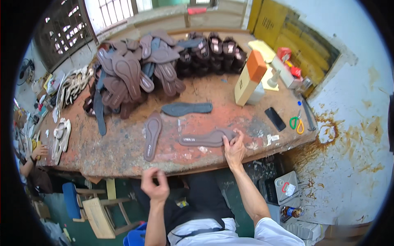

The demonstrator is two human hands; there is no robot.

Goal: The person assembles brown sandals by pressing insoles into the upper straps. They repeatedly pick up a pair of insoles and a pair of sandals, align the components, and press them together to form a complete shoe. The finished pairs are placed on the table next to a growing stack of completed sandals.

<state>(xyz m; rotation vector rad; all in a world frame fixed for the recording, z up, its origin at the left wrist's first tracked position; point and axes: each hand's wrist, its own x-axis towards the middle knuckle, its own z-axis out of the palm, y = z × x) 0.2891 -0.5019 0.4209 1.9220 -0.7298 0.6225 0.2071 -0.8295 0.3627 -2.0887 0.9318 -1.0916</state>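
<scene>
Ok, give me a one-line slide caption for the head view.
Right hand on one end of a brown insole, left hand in front of the worn workbench, insole pile behind.

Here's my worn, reddish worktable (123,149), a blue-grey insole (186,108) lying across it! Behind that insole and left, my big heap of insoles (127,76); behind, dark shoes (215,45); in front, a brown insole (152,137) leftward, a second brown insole (201,139) rightward; off right, an orange-topped box (248,80), black phone (275,119), scissors (298,119); far left, pale sandals (61,137).
</scene>
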